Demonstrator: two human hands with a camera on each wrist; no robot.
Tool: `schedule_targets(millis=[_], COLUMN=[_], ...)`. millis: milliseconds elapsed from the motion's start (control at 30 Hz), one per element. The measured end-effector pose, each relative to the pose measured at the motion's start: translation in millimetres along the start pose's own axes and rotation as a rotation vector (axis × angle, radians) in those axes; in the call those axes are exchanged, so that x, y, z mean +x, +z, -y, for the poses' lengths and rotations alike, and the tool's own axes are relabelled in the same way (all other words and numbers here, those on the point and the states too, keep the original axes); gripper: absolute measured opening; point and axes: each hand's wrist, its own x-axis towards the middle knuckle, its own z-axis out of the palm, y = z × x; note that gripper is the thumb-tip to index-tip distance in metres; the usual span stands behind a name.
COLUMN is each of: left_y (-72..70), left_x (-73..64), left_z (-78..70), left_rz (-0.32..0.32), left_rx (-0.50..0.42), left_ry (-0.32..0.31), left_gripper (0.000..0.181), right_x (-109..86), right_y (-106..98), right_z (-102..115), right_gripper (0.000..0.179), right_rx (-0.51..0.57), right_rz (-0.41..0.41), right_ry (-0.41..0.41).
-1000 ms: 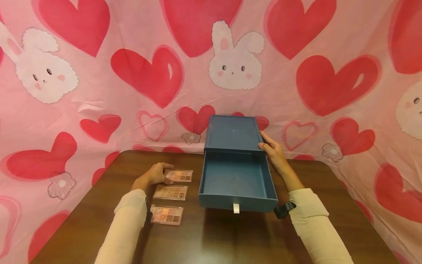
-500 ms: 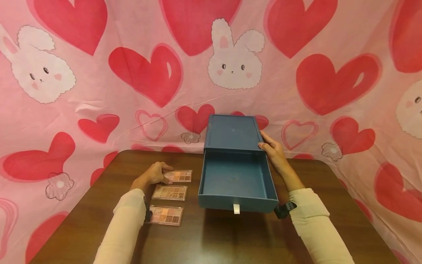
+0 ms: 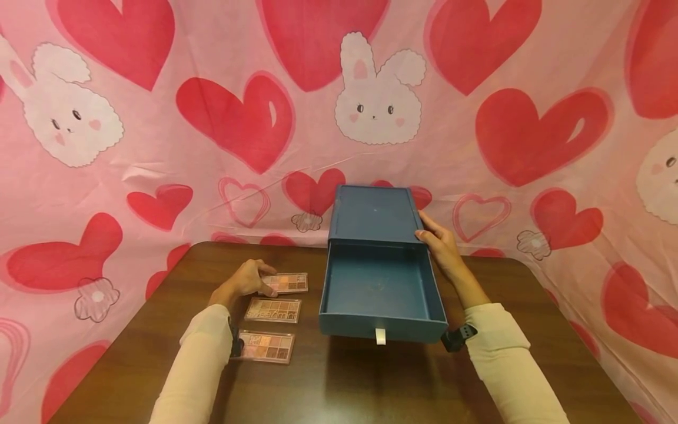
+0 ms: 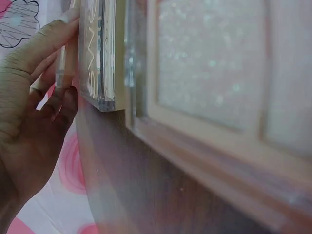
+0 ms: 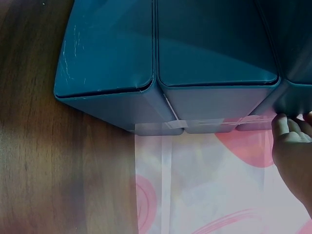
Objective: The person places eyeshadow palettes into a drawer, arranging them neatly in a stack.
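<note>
My left hand grips the left end of the farthest eyeshadow palette, thumb on the near side and fingers on the far side. Toward me lie a second palette with lettering on its lid and a third palette, partly behind the wrist strap. The left wrist view shows the held palette edge-on between thumb and fingers. My right hand holds the right side of a blue drawer unit, thumb at its top front corner. Its top drawer is pulled out, with nothing in it.
The unit stands on a brown wooden table and has stacked tiers, seen from the side in the right wrist view. A white pull tab hangs from the drawer front. Behind the table hangs a pink cloth with hearts and rabbits.
The far palette has shifted very slightly left with my left hand. My right hand and the drawer unit stay where they were.
</note>
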Motion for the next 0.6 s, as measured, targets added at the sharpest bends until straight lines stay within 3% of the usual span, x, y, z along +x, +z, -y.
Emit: schedule_targets(millis=[233, 433, 600], left_y=[-2.6, -5.2, -9.7], left_x=[-2.7, -5.1, -6.7], left_z=[-0.5, -4.1, -11.2], left_rz=[-0.008, -0.007, -0.034], left_rx=[-0.062, -0.091, -0.135], left_ry=[-0.079, -0.081, -0.046], left_gripper=[0.063, 0.063, 0.061], right_x=[-0.7, -1.1, -1.2], right_y=[0.9, 1.0, 1.2], right_z=[0.2, 0.3, 0.3], right_gripper=[0.059, 0.059, 0.058], right_rx=[0.004, 0.008, -0.006], right_rz=[-0.01, -0.008, -0.015], right_ry=[0.005, 0.009, -0.002])
